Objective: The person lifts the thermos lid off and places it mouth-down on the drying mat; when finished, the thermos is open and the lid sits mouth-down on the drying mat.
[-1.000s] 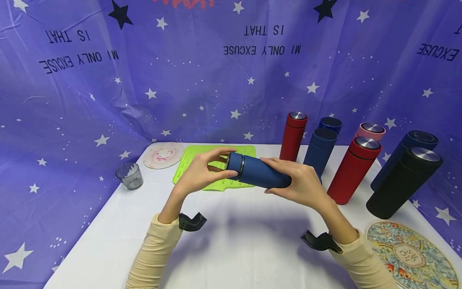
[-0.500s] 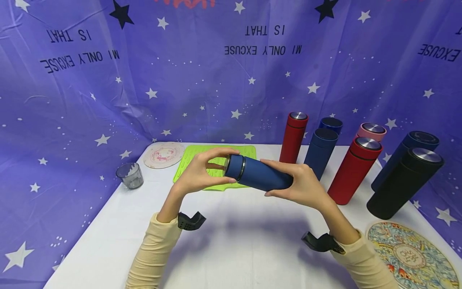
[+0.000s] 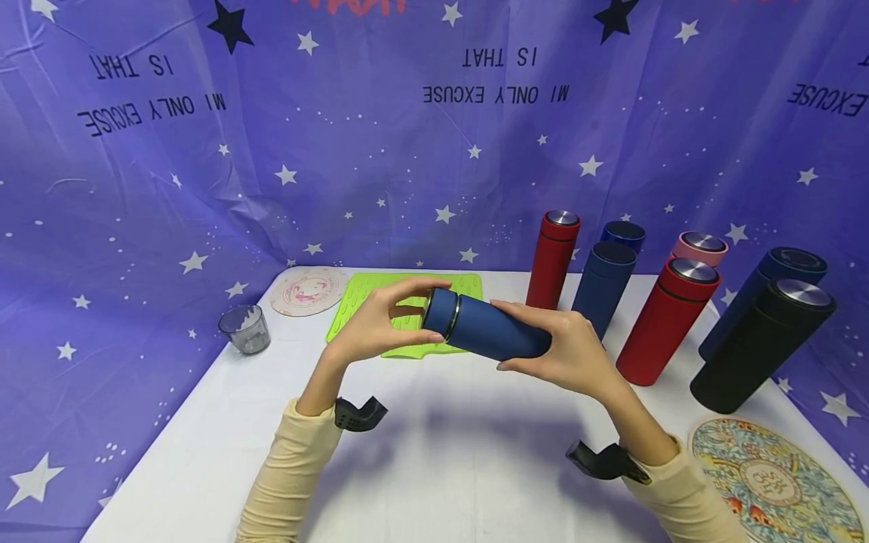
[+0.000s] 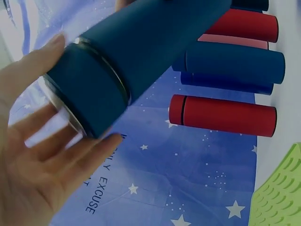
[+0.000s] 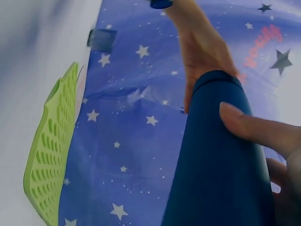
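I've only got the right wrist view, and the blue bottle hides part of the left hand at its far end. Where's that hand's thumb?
Observer: The left hand has its thumb against the cap of the blue bottle, on the opposite side from its fingers; the head and left wrist views both show it.

Operator: Copy. Anything standing off to the right?

Observer: Yes, the head view shows seven other bottles standing on the white table, beyond the right hand.

Operator: And lying flat on that side?

Observer: A round patterned mat, near the right sleeve.
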`<state>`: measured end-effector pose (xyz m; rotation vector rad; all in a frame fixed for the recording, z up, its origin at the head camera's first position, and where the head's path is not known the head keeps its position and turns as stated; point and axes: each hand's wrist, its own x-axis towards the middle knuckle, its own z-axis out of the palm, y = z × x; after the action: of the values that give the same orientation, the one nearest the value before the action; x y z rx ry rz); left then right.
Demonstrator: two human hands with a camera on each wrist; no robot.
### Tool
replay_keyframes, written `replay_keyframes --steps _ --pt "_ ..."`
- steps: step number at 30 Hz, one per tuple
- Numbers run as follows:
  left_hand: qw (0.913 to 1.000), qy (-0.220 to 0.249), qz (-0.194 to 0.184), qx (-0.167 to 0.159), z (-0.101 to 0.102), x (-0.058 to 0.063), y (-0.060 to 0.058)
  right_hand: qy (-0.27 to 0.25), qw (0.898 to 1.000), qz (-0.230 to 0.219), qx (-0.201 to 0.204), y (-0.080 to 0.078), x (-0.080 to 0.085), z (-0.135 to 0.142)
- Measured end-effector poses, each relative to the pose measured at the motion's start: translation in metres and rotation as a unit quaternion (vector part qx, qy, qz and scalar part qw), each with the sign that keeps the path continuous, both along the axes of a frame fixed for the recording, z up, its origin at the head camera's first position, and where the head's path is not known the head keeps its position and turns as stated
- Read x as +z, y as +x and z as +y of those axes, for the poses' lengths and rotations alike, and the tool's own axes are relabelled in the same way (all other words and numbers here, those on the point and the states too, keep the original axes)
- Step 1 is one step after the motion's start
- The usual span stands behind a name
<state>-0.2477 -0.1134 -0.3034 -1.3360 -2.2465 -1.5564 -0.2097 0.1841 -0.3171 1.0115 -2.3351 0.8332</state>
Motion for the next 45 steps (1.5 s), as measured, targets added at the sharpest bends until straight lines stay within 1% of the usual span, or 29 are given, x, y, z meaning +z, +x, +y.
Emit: replay_keyframes --steps 1,4,6,8,10,13,16,18,20,21,23,26,29,31,32,33,35,38,40,42,44,45 --pt "0.9999 0.004 0.001 -0.015 0.0 0.003 0.002 -0.005 1.0 -0.021 0.005 0.0 0.001 0.001" --pt "0.998 0.022 0.011 -0.058 -0.001 0.004 0.001 -0.019 0.997 -0.078 0.014 0.002 0.003 0.004" --pt "0.9972 0.03 0.01 -0.068 -0.002 0.006 0.003 -0.021 0.995 -0.095 0.012 0.005 0.004 0.004" --pt "0.997 0.036 0.012 -0.068 -0.003 0.006 0.003 -0.021 0.995 -0.095 0.009 0.007 0.005 0.002" --pt "0.9986 0.03 0.002 -0.044 -0.001 0.012 0.01 -0.017 0.997 -0.075 0.005 0.008 0.005 0.001" --pt "0.9996 0.015 -0.023 0.001 0.0 0.021 0.02 -0.007 1.0 -0.024 -0.006 0.009 0.004 -0.003" --pt "0.9978 0.003 -0.058 0.034 0.001 0.023 0.023 0.004 0.999 0.032 -0.026 0.01 0.002 -0.006" --pt "0.9965 0.002 -0.073 0.04 0.002 0.023 0.023 0.008 0.998 0.056 -0.039 0.01 0.001 -0.007" --pt "0.9968 0.001 -0.072 0.036 0.002 0.022 0.022 0.009 0.997 0.065 -0.045 0.01 0.0 -0.007" --pt "0.9975 0.001 -0.064 0.03 0.002 0.022 0.021 0.009 0.997 0.062 -0.042 0.01 0.001 -0.006" --pt "0.9989 0.002 -0.046 0.011 0.002 0.02 0.02 0.002 0.999 0.039 -0.027 0.01 0.001 -0.005" --pt "0.9996 0.008 -0.016 -0.023 0.002 0.019 0.018 -0.01 1.0 -0.018 -0.001 0.008 0.003 -0.002" --pt "0.9986 0.018 0.001 -0.049 0.001 0.018 0.017 -0.019 0.998 -0.065 0.012 0.006 0.004 0.0" --pt "0.9983 0.021 0.006 -0.054 0.001 0.018 0.018 -0.02 0.997 -0.079 0.011 0.005 0.003 0.001" --pt "0.9986 0.019 0.006 -0.049 0.001 0.018 0.018 -0.02 0.997 -0.079 0.01 0.005 0.003 0.001" --pt "0.999 0.016 0.005 -0.041 0.001 0.018 0.018 -0.019 0.997 -0.077 0.009 0.005 0.002 0.001" --pt "0.9999 0.007 -0.005 -0.015 0.002 0.02 0.02 -0.016 0.998 -0.058 0.002 0.005 0.001 -0.001" --pt "0.9987 -0.007 -0.041 0.03 0.003 0.021 0.022 -0.002 1.0 -0.005 -0.014 0.005 -0.001 -0.004" --pt "0.9964 -0.012 -0.066 0.052 0.004 0.023 0.023 0.009 0.999 0.035 -0.027 0.004 -0.002 -0.005" --pt "0.9944 -0.015 -0.085 0.061 0.005 0.024 0.023 0.018 0.997 0.064 -0.036 0.003 -0.003 -0.006" --pt "0.9943 -0.019 -0.087 0.06 0.005 0.024 0.023 0.021 0.996 0.078 -0.038 0.002 -0.003 -0.006" --pt "0.995 -0.02 -0.081 0.055 0.004 0.024 0.023 0.02 0.996 0.08 -0.036 0.002 -0.003 -0.006"
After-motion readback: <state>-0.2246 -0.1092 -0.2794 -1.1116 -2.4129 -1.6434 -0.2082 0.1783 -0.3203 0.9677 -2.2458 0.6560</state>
